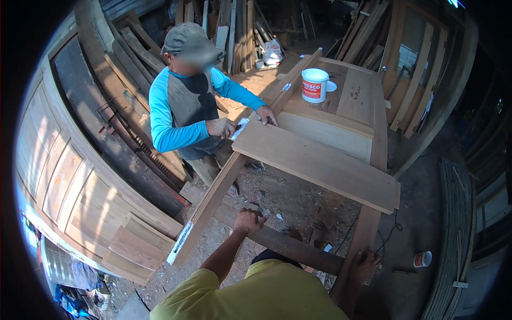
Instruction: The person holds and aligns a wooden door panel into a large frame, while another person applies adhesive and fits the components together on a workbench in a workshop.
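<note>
My left hand [249,221] is closed over the near cross rail [298,248] of a wooden door frame. To the right, my right hand [365,266] grips the frame's side rail [367,226], its fingers partly in shadow. Beyond my hands a loose wooden board [317,165] lies across the frame. On the left, a co-worker's hand [221,128] holds a putty knife [239,127] with white putty at the left side rail [205,205]. The co-worker's other hand [266,114] rests at the board's far left end. White putty covers that rail's near end.
A white bucket [314,85] with a red label stands on the door beside its lid [332,86]. A small white tub [423,259] and a dark cord [392,229] lie on the floor at right. Panelled doors [80,197] lean at left; planks [362,40] stand behind.
</note>
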Demonstrator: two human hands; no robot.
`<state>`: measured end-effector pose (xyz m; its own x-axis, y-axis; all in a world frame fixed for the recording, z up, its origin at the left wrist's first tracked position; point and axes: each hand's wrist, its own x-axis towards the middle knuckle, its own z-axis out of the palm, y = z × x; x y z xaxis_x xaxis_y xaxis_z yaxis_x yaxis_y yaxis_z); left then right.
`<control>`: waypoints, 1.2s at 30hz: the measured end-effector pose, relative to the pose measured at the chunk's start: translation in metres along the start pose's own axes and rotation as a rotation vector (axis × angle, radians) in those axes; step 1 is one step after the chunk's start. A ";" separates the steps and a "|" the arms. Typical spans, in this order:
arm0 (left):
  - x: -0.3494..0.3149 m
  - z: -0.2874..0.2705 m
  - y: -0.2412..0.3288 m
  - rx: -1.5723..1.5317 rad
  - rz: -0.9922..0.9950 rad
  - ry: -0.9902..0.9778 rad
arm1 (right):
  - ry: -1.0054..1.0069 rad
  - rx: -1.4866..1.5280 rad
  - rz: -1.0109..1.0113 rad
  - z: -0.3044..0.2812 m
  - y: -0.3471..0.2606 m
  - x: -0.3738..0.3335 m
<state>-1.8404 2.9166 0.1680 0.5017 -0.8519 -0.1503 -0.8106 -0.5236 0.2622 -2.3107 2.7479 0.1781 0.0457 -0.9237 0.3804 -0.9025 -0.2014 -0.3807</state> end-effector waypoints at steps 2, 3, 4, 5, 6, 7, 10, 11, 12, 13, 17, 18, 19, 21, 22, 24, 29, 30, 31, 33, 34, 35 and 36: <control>-0.001 0.002 0.001 0.008 -0.001 0.008 | 0.000 0.015 -0.004 0.000 0.001 0.000; -0.002 0.002 0.000 0.004 0.001 0.007 | -0.009 0.018 0.000 -0.002 0.000 0.001; -0.003 0.001 0.000 0.000 0.002 0.007 | -0.019 0.021 0.004 -0.003 0.000 0.001; -0.003 -0.001 0.001 -0.007 0.004 0.009 | 0.000 0.026 -0.007 -0.002 0.001 0.002; -0.002 0.000 0.002 -0.001 0.007 0.017 | 0.019 0.030 -0.020 0.000 0.002 0.001; -0.001 0.003 0.002 0.006 0.011 0.026 | 0.038 0.035 -0.032 0.001 0.003 0.001; -0.001 0.005 -0.004 0.021 0.009 0.028 | 0.004 0.029 -0.017 0.000 0.002 0.002; 0.002 0.005 -0.002 0.018 0.014 0.031 | 0.010 0.032 -0.021 0.000 0.003 0.002; 0.001 0.005 -0.001 0.009 0.018 0.032 | 0.017 0.035 -0.025 0.002 0.005 0.002; -0.001 0.005 0.000 0.000 0.023 0.033 | 0.024 0.038 -0.029 0.002 0.007 0.002; 0.000 0.001 0.002 -0.005 0.019 0.041 | 0.006 0.018 -0.012 -0.003 0.001 0.003; 0.000 0.001 0.002 0.000 0.019 0.043 | 0.009 0.022 -0.012 -0.003 0.001 0.003; 0.000 0.002 0.000 0.004 0.020 0.045 | 0.012 0.027 -0.012 -0.003 0.000 0.004; -0.001 0.001 0.001 -0.002 0.014 0.037 | 0.018 0.009 -0.027 0.003 0.005 0.003; -0.002 0.001 0.001 -0.014 0.009 0.030 | 0.021 0.001 -0.036 0.005 0.008 0.004; -0.003 0.001 0.001 -0.022 0.005 0.027 | 0.014 0.024 -0.024 0.004 0.006 0.004; -0.001 0.001 0.000 -0.027 0.001 0.013 | 0.002 0.024 -0.031 0.004 0.006 0.004; -0.002 0.001 0.000 -0.025 -0.003 0.010 | 0.005 0.027 -0.040 0.004 0.006 0.003; -0.003 0.001 0.000 -0.023 -0.007 0.007 | 0.008 0.030 -0.049 0.003 0.006 0.003; 0.000 -0.001 0.004 -0.018 -0.002 0.009 | 0.066 0.013 -0.064 0.007 0.010 0.002; -0.001 -0.002 0.006 -0.018 -0.002 0.013 | 0.096 0.003 -0.069 0.008 0.013 0.002; -0.001 -0.003 0.005 -0.014 0.000 0.016 | 0.068 0.009 -0.069 0.005 0.010 0.002; -0.001 -0.002 0.005 -0.013 0.000 0.025 | 0.041 0.008 -0.062 -0.002 0.003 0.002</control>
<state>-1.8439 2.9148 0.1710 0.5089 -0.8514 -0.1268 -0.8067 -0.5231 0.2748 -2.3143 2.7459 0.1792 0.0841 -0.8954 0.4372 -0.8949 -0.2609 -0.3620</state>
